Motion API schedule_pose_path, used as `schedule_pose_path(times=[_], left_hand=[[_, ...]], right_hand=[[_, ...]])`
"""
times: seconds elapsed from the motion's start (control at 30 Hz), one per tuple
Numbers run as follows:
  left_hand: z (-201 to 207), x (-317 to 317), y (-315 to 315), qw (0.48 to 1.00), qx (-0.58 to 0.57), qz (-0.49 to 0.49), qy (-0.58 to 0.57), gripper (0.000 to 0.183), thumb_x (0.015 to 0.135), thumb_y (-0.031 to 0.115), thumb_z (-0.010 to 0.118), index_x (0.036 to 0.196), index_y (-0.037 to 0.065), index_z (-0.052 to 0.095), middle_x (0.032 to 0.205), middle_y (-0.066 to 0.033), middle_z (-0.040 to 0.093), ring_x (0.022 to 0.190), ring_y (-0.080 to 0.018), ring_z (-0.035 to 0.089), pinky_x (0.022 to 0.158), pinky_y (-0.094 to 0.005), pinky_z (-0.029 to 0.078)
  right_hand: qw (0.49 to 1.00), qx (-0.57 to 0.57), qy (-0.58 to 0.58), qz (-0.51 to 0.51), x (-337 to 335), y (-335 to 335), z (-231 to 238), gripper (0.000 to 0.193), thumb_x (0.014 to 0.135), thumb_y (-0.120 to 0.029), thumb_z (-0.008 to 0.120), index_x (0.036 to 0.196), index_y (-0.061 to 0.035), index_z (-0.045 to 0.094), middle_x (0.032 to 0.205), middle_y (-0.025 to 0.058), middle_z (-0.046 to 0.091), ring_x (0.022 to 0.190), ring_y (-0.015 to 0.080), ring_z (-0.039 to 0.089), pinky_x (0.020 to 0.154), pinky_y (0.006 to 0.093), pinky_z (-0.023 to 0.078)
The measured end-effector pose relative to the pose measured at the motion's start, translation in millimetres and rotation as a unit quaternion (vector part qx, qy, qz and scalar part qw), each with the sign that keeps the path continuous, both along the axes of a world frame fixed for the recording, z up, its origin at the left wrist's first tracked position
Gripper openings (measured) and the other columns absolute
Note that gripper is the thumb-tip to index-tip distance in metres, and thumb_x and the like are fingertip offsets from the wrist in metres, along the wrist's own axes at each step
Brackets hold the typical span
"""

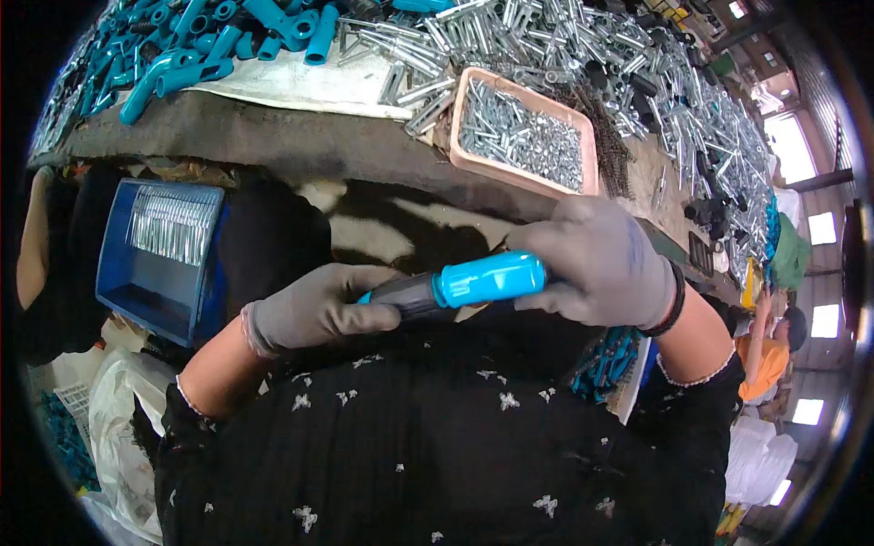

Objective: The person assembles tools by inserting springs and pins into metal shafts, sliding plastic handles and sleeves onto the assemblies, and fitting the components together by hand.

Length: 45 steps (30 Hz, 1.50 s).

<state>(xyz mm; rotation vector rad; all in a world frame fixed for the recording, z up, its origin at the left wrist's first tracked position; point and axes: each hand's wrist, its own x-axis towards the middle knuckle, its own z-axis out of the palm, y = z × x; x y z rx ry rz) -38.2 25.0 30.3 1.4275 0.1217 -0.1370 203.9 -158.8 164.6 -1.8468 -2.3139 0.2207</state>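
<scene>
A bright blue and black cylindrical part (492, 279), shaped like a tool handle, is held crosswise in front of my body. My left hand (319, 309), in a grey glove, wraps its fingers and thumb around the black end. At the blue end, the gloved fingers of my right hand (596, 262) close on the tip and partly cover it. Whether those fingers also pinch something small is hidden.
Beyond my hands, a pink tray (592, 164) of small metal parts stands on the workbench (300, 136). Loose metal pieces (510, 36) and blue-green handles (182, 68) lie piled there. A blue crate (150, 291) with shiny strips sits left. Another person (765, 355) is far right.
</scene>
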Motion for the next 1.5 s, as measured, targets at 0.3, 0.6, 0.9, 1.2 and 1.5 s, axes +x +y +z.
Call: schedule_pose_path(times=[0.3, 0.6, 0.9, 1.2, 1.5], left_hand=[[11, 14, -32, 0.911, 0.367, 0.14, -0.127, 0.054, 0.083, 0.041, 0.078, 0.124, 0.008, 0.062, 0.093, -0.0178, 0.069, 0.083, -0.04, 0.068, 0.069, -0.0439, 0.053], [17, 15, -30, 0.878, 0.435, 0.136, -0.147, 0.055, 0.083, 0.042, 0.077, 0.126, 0.011, 0.062, 0.088, -0.0158, 0.068, 0.076, -0.0377, 0.067, 0.063, -0.0426, 0.052], [25, 17, -31, 0.837, 0.51, 0.117, -0.156, 0.055, 0.08, 0.041, 0.079, 0.125, 0.013, 0.063, 0.088, -0.0139, 0.069, 0.073, -0.0351, 0.068, 0.061, -0.0416, 0.052], [3, 14, -22, 0.994, -0.034, 0.107, 0.013, 0.063, 0.083, 0.042, 0.079, 0.129, 0.004, 0.06, 0.089, -0.0173, 0.067, 0.076, -0.03, 0.066, 0.071, -0.0361, 0.052], [10, 10, -8, 0.995, 0.086, 0.037, -0.026, 0.057, 0.087, 0.039, 0.076, 0.129, 0.004, 0.061, 0.1, -0.0228, 0.068, 0.09, -0.0358, 0.068, 0.08, -0.0388, 0.053]], right_hand=[[0.892, 0.01, 0.381, -0.244, 5, -37, -24, 0.036, 0.096, -0.018, 0.06, 0.126, 0.0013, 0.063, 0.136, 0.0176, 0.061, 0.107, 0.0213, 0.066, 0.09, 0.0341, 0.052], [0.963, 0.084, 0.235, -0.1, 8, -61, -40, 0.046, 0.086, -0.008, 0.07, 0.131, -0.0027, 0.061, 0.131, 0.0243, 0.062, 0.109, 0.0316, 0.067, 0.092, 0.0372, 0.053], [0.97, 0.155, 0.074, -0.172, -9, -64, -45, 0.086, 0.088, -0.048, 0.072, 0.15, 0.0009, 0.037, 0.073, 0.0174, 0.06, 0.063, 0.0379, 0.061, 0.061, 0.0424, 0.049], [0.923, 0.256, 0.288, 0.016, -2, -51, -25, 0.048, 0.097, -0.043, 0.054, 0.121, -0.0041, 0.069, 0.132, 0.0229, 0.06, 0.131, 0.0407, 0.049, 0.113, 0.0479, 0.034], [0.746, 0.257, 0.611, -0.071, -6, -48, -65, 0.036, 0.098, -0.018, 0.048, 0.125, -0.0004, 0.065, 0.136, 0.0185, 0.062, 0.14, 0.0386, 0.043, 0.119, 0.0545, 0.022]])
